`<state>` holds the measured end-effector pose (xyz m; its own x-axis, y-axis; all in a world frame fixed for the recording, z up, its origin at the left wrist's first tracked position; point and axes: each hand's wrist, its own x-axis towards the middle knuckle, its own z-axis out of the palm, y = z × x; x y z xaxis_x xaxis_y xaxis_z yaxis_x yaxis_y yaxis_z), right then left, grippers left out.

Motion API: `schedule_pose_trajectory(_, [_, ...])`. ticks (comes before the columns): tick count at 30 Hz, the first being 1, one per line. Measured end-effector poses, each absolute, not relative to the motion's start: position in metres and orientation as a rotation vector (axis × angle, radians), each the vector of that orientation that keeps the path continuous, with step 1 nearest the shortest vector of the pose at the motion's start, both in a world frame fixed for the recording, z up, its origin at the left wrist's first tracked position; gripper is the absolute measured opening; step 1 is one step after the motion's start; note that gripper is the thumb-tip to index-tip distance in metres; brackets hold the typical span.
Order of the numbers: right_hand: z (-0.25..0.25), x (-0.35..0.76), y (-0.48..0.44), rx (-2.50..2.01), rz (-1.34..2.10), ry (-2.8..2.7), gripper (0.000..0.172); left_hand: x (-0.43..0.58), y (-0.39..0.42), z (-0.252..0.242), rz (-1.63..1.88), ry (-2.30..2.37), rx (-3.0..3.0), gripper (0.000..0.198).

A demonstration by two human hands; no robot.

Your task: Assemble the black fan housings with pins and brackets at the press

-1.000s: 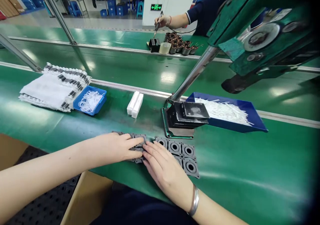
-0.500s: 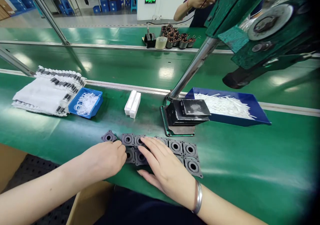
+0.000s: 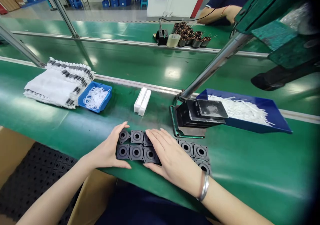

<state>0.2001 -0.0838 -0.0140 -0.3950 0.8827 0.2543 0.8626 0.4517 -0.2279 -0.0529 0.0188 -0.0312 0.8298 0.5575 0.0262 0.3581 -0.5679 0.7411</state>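
Two rows of dark square parts with round holes (image 3: 136,152) lie on the green bench (image 3: 240,171). My left hand (image 3: 110,148) is spread around the left end of the rows, thumb at the near edge and fingers at the far edge, touching the end parts. Over the middle of the rows rests my right hand (image 3: 172,155), its fingers extended and its thumb apart, hiding some parts beneath. A silver bracelet (image 3: 204,186) is on the right wrist. More dark parts (image 3: 200,151) show to the right of that hand.
Behind the parts stand a blue tray of white rings (image 3: 108,97), white blocks (image 3: 142,102), a press base (image 3: 188,131) and a blue bin of white strips (image 3: 280,118). White stacked material (image 3: 50,87) lies left. A person's arm (image 3: 215,15) rests across the far bench.
My left hand has opened from a closed grip and now spans the left end of the rows. The separate part at the left now sits in line with the others. The view has shifted.
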Motion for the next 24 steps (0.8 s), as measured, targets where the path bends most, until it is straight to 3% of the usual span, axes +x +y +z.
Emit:
schedule_pose_trajectory(4, [-0.014, 0.201, -0.085, -1.501, 0.114, -2.364, 0.084, -0.039, 0.023, -0.035, 0.353, 0.567, 2.164, 0.123])
schedule_pose_trajectory(10, [-0.012, 0.202, -0.086, -1.516, 0.092, -2.382, 0.088, -0.048, 0.03, -0.035, 0.409, 0.585, 2.082, 0.13])
schedule_pose_trajectory(12, [-0.011, 0.2, -0.085, -1.514, 0.081, -2.391, 0.087, -0.055, 0.028, -0.036, 0.474, 0.612, 2.075, 0.115])
schedule_pose_trajectory(18, [-0.005, 0.193, -0.082, -1.474, 0.144, -2.463, 0.08, -0.064, 0.006, -0.035, 0.581, 0.63, 2.471, 0.043])
schedule_pose_trajectory(24, [0.008, 0.183, -0.063, -1.347, 0.323, -2.559, 0.067, -0.063, -0.016, -0.034, 0.723, 0.813, 2.603, 0.029])
